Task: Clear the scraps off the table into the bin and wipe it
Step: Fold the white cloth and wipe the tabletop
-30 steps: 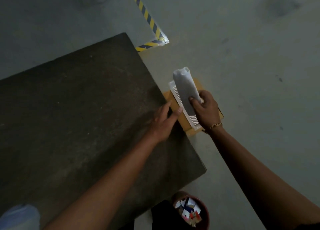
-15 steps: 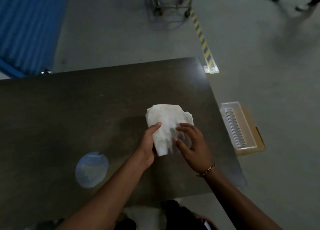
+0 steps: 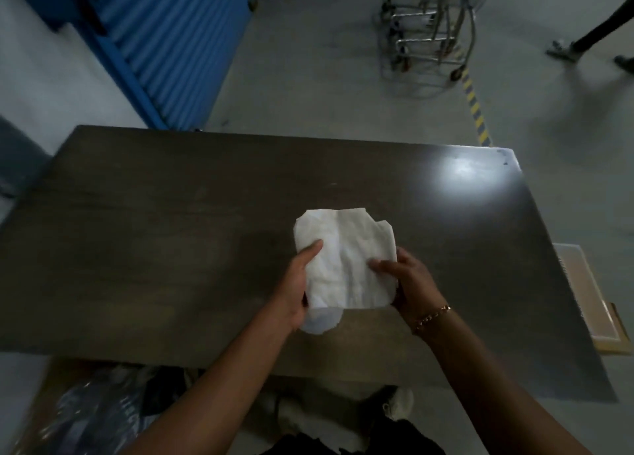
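Note:
A crumpled white wipe [image 3: 343, 252] is spread out over the middle of the dark table [image 3: 171, 235]. My left hand [image 3: 298, 283] grips its left edge, thumb on top and fingers underneath. My right hand [image 3: 408, 279] grips its right edge with the thumb lying across the cloth. The wipe's lower left corner hangs below my left hand. No scraps show on the table top, and the bin is out of view.
A white wipe box on a brown carton [image 3: 590, 300] stands on the floor right of the table. A blue shutter [image 3: 164, 35] is at the back left, a metal trolley [image 3: 429, 32] and a person's legs [image 3: 590, 39] at the back right. Dark bags [image 3: 96, 417] lie near my feet.
My right hand pulled the wipe from the box beside the table, then both hands brought it over the table and spread it wider. The view swung from the table's right edge to its middle.

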